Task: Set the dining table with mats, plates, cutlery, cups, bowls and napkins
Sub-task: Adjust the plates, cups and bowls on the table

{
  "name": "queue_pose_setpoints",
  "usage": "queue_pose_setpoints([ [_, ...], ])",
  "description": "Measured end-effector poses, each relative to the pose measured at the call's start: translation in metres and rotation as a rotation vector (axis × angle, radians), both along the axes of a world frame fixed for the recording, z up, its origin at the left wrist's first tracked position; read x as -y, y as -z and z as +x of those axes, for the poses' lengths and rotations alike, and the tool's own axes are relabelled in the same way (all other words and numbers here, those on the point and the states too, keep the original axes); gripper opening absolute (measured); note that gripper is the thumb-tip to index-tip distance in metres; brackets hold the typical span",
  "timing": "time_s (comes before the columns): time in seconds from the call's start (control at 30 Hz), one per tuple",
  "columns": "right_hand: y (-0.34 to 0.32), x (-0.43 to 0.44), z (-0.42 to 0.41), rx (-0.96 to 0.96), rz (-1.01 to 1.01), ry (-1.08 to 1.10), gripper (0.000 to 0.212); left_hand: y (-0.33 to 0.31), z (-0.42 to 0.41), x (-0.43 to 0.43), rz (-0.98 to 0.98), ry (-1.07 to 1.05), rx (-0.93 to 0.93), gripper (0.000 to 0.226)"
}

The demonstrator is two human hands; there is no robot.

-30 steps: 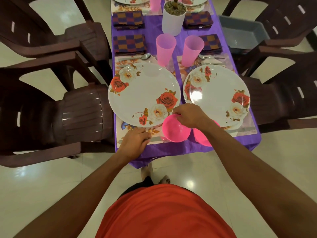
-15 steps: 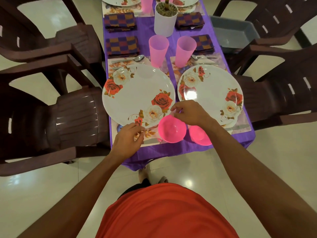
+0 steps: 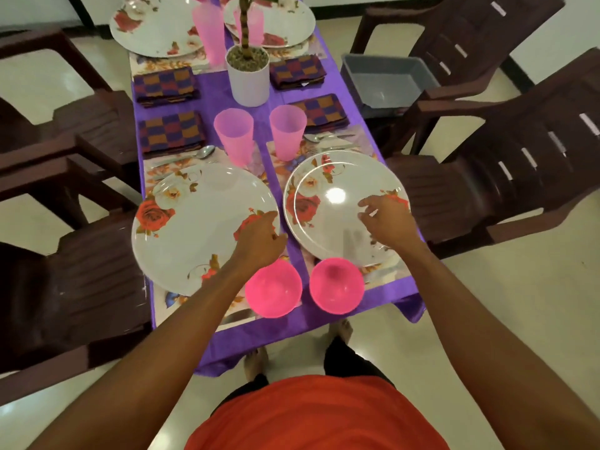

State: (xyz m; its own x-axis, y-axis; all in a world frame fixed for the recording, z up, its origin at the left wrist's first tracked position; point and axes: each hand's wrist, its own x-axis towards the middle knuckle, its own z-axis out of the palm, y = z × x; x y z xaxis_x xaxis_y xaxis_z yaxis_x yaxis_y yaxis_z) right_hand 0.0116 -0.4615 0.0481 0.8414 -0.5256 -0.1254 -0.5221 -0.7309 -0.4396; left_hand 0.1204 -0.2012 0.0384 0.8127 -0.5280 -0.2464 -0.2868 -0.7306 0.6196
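Two round hot-pink plastic bowls, the left bowl [image 3: 273,289] and the right bowl [image 3: 336,285], sit near the front edge of the purple-clothed table [image 3: 383,303], so a forearm drawn back carelessly could sweep one off. The right hand [image 3: 386,219] hovers loosely spread and empty over the right rose-patterned white plate [image 3: 324,206]. The left hand [image 3: 259,237] curls at the rim of the left rose-patterned plate [image 3: 194,228], and I cannot tell whether it holds it.

Near end of the table: the left rose-patterned plate [image 3: 194,222] and the right rose-patterned plate [image 3: 328,219] lie flat, side by side, on floral mats [image 3: 162,167]. A left pink bowl [image 3: 273,290] and a right pink bowl [image 3: 336,287] sit upright just before them. Beyond stand a left pink cup [image 3: 234,136] and a right pink cup [image 3: 287,131], flanked by a spoon [image 3: 204,153] and folded checked napkins [image 3: 170,131].
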Motion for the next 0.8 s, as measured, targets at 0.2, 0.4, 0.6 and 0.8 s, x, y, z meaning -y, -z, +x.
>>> queue_pose_setpoints([
  [0.2,0.017,0.083,0.002,-0.046,-0.013,0.218,0.027,0.017,0.003,0.043,0.066,-0.127,-0.043,0.031],
  [0.4,0.04,0.126,0.006,-0.021,0.148,0.234,0.021,0.021,-0.007,0.069,0.136,-0.223,-0.02,0.045],
  [0.6,0.047,0.144,0.014,0.074,0.309,0.284,0.013,0.026,-0.009,0.081,0.134,-0.317,-0.035,0.062],
  [0.8,0.05,0.161,0.015,0.09,0.351,0.251,0.022,0.024,-0.012,0.09,0.147,-0.364,-0.021,0.059],
])
